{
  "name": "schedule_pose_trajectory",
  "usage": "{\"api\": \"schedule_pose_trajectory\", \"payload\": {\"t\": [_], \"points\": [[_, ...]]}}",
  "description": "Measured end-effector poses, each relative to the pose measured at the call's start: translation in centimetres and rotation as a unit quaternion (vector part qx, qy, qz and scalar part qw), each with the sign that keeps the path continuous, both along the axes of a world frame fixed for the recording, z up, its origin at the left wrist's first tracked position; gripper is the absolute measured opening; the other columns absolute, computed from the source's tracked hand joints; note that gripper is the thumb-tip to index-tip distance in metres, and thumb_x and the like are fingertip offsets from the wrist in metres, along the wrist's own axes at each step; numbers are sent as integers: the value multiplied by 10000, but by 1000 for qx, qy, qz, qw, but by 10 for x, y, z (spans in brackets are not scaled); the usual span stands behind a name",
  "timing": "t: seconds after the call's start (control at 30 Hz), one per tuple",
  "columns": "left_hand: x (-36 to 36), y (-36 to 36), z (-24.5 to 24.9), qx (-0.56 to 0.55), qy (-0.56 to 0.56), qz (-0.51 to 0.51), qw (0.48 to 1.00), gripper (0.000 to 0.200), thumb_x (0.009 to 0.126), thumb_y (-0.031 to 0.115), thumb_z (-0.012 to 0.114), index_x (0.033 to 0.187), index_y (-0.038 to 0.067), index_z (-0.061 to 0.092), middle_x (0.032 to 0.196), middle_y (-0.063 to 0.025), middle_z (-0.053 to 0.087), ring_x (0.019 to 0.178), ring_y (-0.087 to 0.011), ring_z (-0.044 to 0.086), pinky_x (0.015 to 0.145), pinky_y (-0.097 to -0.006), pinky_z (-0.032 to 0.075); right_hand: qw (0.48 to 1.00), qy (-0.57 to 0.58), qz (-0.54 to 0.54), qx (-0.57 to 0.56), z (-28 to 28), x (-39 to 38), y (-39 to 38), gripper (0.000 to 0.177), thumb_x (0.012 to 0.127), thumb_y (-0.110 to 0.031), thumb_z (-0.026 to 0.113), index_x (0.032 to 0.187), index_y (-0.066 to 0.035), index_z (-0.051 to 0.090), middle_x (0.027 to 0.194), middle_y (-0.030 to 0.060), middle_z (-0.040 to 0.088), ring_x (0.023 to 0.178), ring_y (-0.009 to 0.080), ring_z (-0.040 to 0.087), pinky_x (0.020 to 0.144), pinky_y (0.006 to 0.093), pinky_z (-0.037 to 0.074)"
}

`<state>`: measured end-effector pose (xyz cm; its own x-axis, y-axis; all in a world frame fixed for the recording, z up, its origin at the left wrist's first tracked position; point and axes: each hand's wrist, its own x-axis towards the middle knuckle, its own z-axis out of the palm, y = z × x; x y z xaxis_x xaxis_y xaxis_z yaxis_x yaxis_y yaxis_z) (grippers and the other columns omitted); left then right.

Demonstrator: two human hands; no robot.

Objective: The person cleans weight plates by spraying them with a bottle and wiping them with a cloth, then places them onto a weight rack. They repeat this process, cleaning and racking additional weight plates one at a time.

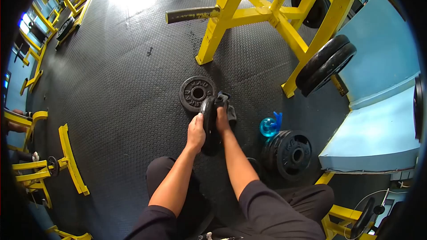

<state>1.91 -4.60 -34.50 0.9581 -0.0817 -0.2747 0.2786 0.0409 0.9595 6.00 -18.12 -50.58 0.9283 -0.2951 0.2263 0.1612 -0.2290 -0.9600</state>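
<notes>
A black weight plate (207, 124) stands on edge between my hands, seen almost edge-on. My left hand (196, 133) grips its left side, thumb over the rim. On the plate's right side, my right hand (222, 119) is closed on a dark grey cloth (231, 113) that lies against the plate; its fingertips are hidden. Just beyond, another weight plate (187, 94) with raised lettering lies flat on the floor.
A blue bottle (268, 126) stands right of my hands, beside several upright weight plates (284, 155). Ahead rises a yellow rack (218, 22) with bar pegs and loaded plates (327, 64). Black textured rubber flooring (120, 84) extends left toward more yellow machines (73, 160).
</notes>
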Motion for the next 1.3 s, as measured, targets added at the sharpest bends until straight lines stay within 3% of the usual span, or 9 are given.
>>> {"api": "schedule_pose_trajectory", "payload": {"t": [0.1,0.17,0.4,0.47,0.57,0.67,0.77,1.1,1.3], "points": [[1,5,1,-50,49,-23,997,453,1060,350,381,1156,-31,607,1005,-97,650,916,-173,592,853,-317,471,915,253,-68,307,24,-23,-12,494,990,-315,369,1350,3,489,1414,172,484,1307,273,443,1086,371,339],[3,3,2,-47,68,-25,996,450,1060,342,374,1152,-33,605,1021,-102,650,938,-176,597,873,-320,469,945,321,20,53,11,-60,-24,541,954,-314,389,1338,48,508,1364,269,522,1327,379,454,1103,363,331],[4,-1,-17,-65,1,6,998,414,1046,346,387,1121,4,607,965,-63,639,792,-136,588,743,-294,485,940,207,-29,268,45,-85,-4,497,959,-309,484,1324,24,543,1398,270,492,1369,350,418,1131,372,299],[4,-1,-18,-61,-2,-4,998,419,1045,349,387,1122,1,607,975,-68,643,805,-138,593,759,-295,486,991,110,-3,73,38,-27,-3,436,983,-240,442,1325,11,542,1453,287,422,1404,392,347,1163,387,253],[6,10,-20,-5,14,6,1000,426,1045,352,387,1116,-7,606,1003,-75,653,855,-138,605,794,-293,488,976,98,1,196,55,7,-1,282,954,-116,458,1152,-7,627,1485,318,360,1417,489,264,1189,460,201],[5,11,-13,-54,39,-5,998,440,1043,360,399,1218,4,590,1156,-100,626,1025,-187,595,940,-324,455,979,-119,108,-122,71,-18,9,72,826,-34,578,777,16,560,1506,363,284,1410,606,133,1173,599,144],[5,12,7,-240,160,35,957,682,1023,589,309,1318,18,537,1192,-99,631,1108,-220,591,1035,-341,422,984,-18,147,-98,133,-71,47,550,807,-197,519,1346,-82,526,1595,270,148,1452,553,34,1151,654,69],[19,36,1,-296,193,-66,933,892,936,758,226,1226,-5,586,1117,-128,689,1002,-221,666,924,-364,525,939,99,133,-302,77,-192,79,598,824,-279,562,1384,-77,498,1537,270,268,1434,504,189,1172,580,160],[20,31,-2,-266,174,-47,947,812,989,676,223,1239,-9,582,1145,-129,682,1046,-214,653,944,-370,511,989,21,84,-121,-79,-179,48,585,945,-279,506,1432,24,393,1525,265,298,1428,438,255,1182,485,185]]}}
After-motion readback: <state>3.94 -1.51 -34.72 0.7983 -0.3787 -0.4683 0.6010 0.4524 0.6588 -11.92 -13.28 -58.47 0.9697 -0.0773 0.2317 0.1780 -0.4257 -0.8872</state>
